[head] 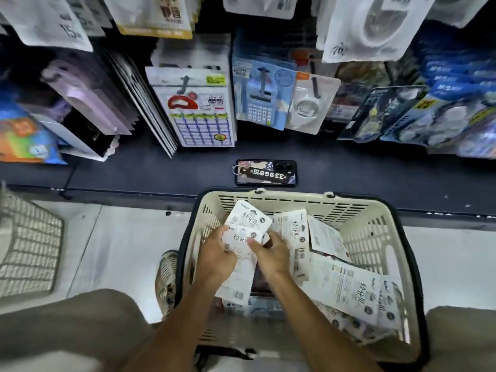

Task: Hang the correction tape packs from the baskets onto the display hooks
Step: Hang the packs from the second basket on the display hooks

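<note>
floor point(128, 245): pale, glossy | shelf point(150, 170): dark, low; phone point(266, 176) lying flat | light: dim

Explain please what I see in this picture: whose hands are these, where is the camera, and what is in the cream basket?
There is no machine here. A person wears a wide-angle camera on the head, so you look forward and down along both arms. The cream basket stands on the floor before a dark shelf and holds white correction tape packs. The left hand and the right hand together grip a few white packs over the basket. A phone with a numbered tag lies on the shelf. Above it, other goods hang on display hooks. A second basket shows at the left edge.
</note>
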